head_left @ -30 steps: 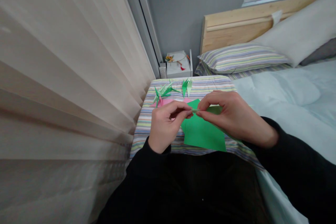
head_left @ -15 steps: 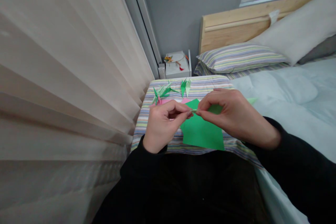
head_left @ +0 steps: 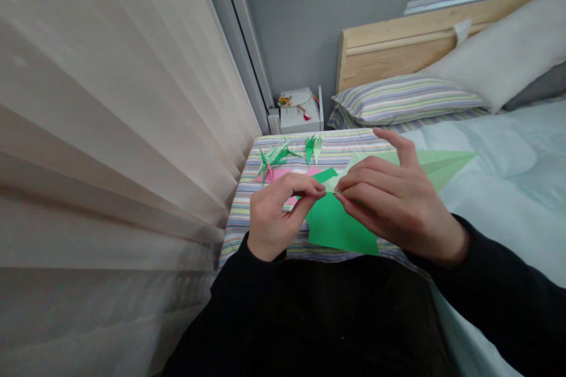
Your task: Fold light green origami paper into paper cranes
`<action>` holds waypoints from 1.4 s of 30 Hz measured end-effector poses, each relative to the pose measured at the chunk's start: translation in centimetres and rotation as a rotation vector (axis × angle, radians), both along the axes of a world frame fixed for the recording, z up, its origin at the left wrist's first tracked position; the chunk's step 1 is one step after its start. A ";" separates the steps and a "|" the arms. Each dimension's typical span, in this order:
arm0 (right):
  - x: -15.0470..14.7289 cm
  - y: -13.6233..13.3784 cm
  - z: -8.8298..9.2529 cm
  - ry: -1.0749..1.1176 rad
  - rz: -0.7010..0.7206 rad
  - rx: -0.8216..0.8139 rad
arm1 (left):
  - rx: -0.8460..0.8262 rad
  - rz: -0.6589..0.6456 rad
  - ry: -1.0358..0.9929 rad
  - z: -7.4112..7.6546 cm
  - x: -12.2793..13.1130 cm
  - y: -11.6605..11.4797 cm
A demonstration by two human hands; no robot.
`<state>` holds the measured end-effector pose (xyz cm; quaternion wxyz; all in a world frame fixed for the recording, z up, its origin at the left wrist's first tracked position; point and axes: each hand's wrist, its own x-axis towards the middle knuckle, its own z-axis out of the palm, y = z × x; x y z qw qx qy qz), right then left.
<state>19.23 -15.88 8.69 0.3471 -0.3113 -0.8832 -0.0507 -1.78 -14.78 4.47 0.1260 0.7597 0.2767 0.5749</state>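
My left hand (head_left: 276,212) and my right hand (head_left: 389,203) meet above a striped pillow (head_left: 247,200) on my lap. Both pinch one pale green folded paper piece (head_left: 442,166), whose long pointed end sticks out to the right behind my right hand. My left fingertips grip its narrow tip near the middle. Under my hands lies a flat dark green paper sheet (head_left: 340,227), with a pink sheet (head_left: 278,175) beneath it. Several finished green folded paper figures (head_left: 283,153) lie at the pillow's far edge.
A pleated beige curtain (head_left: 110,129) fills the left side. Behind the pillow stands a small white box (head_left: 298,111) with coloured bits on top. To the right is a bed with a pale blue cover (head_left: 499,177), a striped pillow (head_left: 407,97), a grey pillow (head_left: 504,59) and a wooden headboard (head_left: 398,47).
My right hand has turned and its fingers have spread, bringing the pale green folded piece into view with its point out to the right. My left hand keeps its pinch.
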 end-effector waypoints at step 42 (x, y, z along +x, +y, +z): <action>-0.8 0.2 -1.0 0.114 0.016 -0.047 | -0.080 -0.109 -0.149 -0.6 1.2 -0.1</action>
